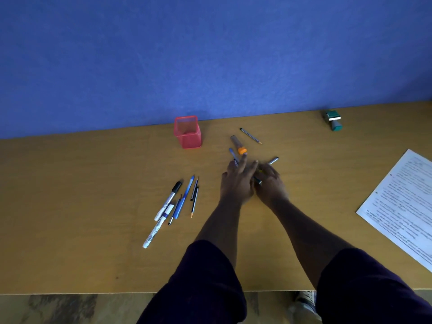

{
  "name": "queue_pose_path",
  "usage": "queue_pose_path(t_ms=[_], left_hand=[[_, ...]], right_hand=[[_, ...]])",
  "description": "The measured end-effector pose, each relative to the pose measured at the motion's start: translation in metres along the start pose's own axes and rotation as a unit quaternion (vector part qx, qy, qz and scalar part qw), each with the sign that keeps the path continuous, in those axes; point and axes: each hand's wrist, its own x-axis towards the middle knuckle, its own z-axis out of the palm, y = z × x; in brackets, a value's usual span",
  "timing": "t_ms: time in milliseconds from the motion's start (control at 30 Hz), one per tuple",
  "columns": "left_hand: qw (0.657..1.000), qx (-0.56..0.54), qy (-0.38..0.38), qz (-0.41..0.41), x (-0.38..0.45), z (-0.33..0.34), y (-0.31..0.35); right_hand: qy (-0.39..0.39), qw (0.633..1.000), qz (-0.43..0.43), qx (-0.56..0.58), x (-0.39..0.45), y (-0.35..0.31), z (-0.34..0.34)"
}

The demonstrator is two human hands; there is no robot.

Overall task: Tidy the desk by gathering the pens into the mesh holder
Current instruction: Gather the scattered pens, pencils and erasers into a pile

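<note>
Both hands meet over the middle of the wooden desk, side by side and touching. The left hand lies flat with its fingers stretched toward 12 o'clock; its fingertips reach a blue pen that pokes out at 11 o'clock from them. The right hand sits just at 3 o'clock of the left, its fingers curled round a dark pen whose silver end juts out past the knuckles toward 1 o'clock; the lower end of the same pen shows between the two hands. How many pens are in that grip cannot be told.

The red mesh holder stands upright at 10 o'clock from the hands, near the blue wall, well apart from them. It looks see-through, and whether anything is inside cannot be told.

Just past the left fingertips at 12 o'clock lies a clear tube with an orange cap, and beyond that, at 1 o'clock, a grey pencil lies alone. At 8 o'clock from the hands a loose group of pens lies on the desk: white markers, blue pens and thin pencils, some overlapping.

A green stamp sits far off at 2 o'clock, and a printed sheet lies at 3 o'clock by the desk's edge.
</note>
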Motion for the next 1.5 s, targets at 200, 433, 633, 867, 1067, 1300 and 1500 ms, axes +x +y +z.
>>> queue_pose_path(t_ms=[200, 433, 633, 867, 1067, 1300, 1500], left_hand=[[0.999, -0.036, -0.034, -0.011, 0.006, -0.001, -0.007], [0.998, -0.05, -0.009, -0.029, -0.013, -0.001, -0.027], [0.997, -0.024, 0.023, -0.068, -0.044, 0.006, -0.053], [0.991, -0.047, 0.044, -0.119, -0.074, 0.0, -0.086], [0.968, -0.006, 0.175, -0.181, -0.106, -0.002, -0.117], [0.942, -0.072, 0.069, -0.321, -0.131, 0.02, -0.134], [0.928, -0.088, 0.084, -0.353, -0.127, 0.021, -0.112]], right_hand=[[-0.007, 0.991, -0.127, 0.035, -0.003, -0.004, -0.003], [-0.023, 0.983, -0.178, 0.036, -0.003, -0.017, 0.0], [-0.072, 0.977, -0.194, 0.052, -0.001, -0.043, 0.019], [-0.124, 0.967, -0.193, 0.108, -0.011, -0.079, 0.051], [-0.025, 0.985, -0.153, 0.074, -0.019, -0.091, 0.057], [0.042, 0.998, 0.001, 0.043, -0.037, -0.085, 0.07], [-0.024, 0.992, -0.012, 0.121, -0.029, -0.112, 0.088]])
